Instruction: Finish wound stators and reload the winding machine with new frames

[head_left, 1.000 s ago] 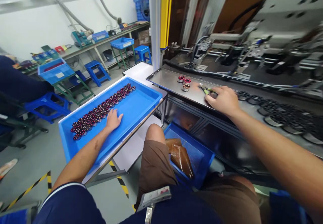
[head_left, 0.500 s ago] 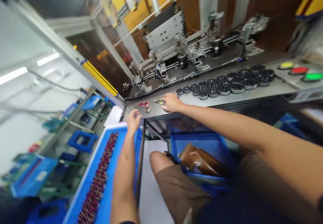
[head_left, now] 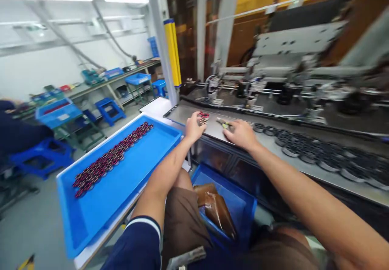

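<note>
At the left end of the metal bench [head_left: 185, 112], my left hand [head_left: 193, 128] has its fingers curled round a small copper-wound motor stator [head_left: 202, 121]. Red-and-copper stators [head_left: 204, 115] lie just beyond those fingertips. My right hand [head_left: 241, 134], a short way to the right, is closed over a pair of green-handled pliers [head_left: 225, 125], whose jaws point left toward the stators. The palm hides part of the handles. To the right of that hand, many black rings with pale lower sides [head_left: 306, 150] stand in rows along the bench.
A blue tray [head_left: 146, 164] with rows of stators [head_left: 112, 154] stands at my left. Below the bench, a blue bin [head_left: 246, 205] holds a brown plastic-wrapped package [head_left: 219, 209]. Machine fixtures [head_left: 252, 87] line the back, beside a yellow post [head_left: 172, 53]. A person [head_left: 21, 120] sits far left.
The view has swung left and levelled, showing more of the blue tray. My left hand has moved from beside the stators onto one. My right hand still has the pliers.
</note>
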`<control>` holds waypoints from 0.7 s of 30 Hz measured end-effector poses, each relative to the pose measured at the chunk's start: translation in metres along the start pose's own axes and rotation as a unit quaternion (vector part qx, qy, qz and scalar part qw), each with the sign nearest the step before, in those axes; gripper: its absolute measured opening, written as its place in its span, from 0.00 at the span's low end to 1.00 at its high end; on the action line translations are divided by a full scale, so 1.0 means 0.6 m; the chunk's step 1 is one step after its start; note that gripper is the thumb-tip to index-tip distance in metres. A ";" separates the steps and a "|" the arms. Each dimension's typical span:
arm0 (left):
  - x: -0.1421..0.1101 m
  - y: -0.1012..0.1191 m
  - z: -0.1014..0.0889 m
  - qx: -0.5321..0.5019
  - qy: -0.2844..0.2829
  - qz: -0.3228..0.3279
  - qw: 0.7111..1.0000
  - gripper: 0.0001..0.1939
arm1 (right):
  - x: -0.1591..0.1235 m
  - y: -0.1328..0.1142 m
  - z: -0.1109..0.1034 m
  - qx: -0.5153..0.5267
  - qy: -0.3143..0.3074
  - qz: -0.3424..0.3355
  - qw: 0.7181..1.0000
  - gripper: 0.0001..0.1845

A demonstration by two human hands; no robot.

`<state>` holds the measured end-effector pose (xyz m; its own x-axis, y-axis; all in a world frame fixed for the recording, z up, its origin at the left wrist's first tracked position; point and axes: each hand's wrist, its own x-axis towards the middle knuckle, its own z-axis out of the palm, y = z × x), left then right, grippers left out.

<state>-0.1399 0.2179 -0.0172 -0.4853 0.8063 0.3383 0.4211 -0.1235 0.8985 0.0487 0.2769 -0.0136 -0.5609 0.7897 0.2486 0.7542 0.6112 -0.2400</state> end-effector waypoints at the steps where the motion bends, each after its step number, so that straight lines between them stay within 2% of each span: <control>1: -0.007 0.003 -0.007 -0.008 0.013 0.008 1.000 0.32 | 0.003 0.002 0.003 0.008 0.003 -0.005 1.000 0.23; 3: -0.030 0.011 -0.025 -0.027 0.029 0.027 0.999 0.33 | 0.005 0.004 0.007 0.022 0.007 -0.010 1.000 0.23; 5: -0.063 0.021 -0.044 -0.045 0.039 0.043 0.997 0.34 | 0.001 -0.001 0.005 0.043 0.047 -0.020 0.998 0.24; 8: -0.129 0.033 -0.073 -0.116 0.053 0.104 0.986 0.35 | -0.031 -0.030 -0.012 0.118 0.188 -0.066 0.973 0.28; 9: -0.154 0.036 -0.081 -0.146 0.057 0.138 0.978 0.35 | -0.052 -0.046 -0.020 0.153 0.214 -0.086 0.961 0.28; 10: -0.180 0.039 -0.088 -0.168 0.062 0.175 0.968 0.34 | -0.080 -0.064 -0.028 0.193 0.212 -0.100 0.953 0.26; 12: -0.229 0.046 -0.102 -0.172 0.072 0.239 0.953 0.32 | -0.146 -0.102 -0.042 0.293 0.154 -0.104 0.938 0.18; 14: -0.270 0.054 -0.116 -0.128 0.064 0.279 0.950 0.30 | -0.213 -0.134 -0.050 0.402 0.086 -0.076 0.908 0.11; 16: -0.298 0.065 -0.127 -0.073 0.036 0.314 0.946 0.30 | -0.263 -0.155 -0.056 0.463 0.060 -0.074 0.881 0.09; 19: -0.322 0.085 -0.136 -0.030 0.010 0.370 0.928 0.30 | -0.298 -0.169 -0.077 0.486 0.023 -0.079 0.870 0.14; 21: -0.335 0.098 -0.134 -0.034 0.009 0.369 0.929 0.27 | -0.305 -0.175 -0.099 0.489 -0.017 -0.062 0.870 0.17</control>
<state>-0.0793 0.0020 -0.0096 -0.0977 0.4781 0.8728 0.5957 -0.6745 0.4361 0.0925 0.0653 0.0219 -0.6395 0.7058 0.3047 0.0452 0.4302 -0.9016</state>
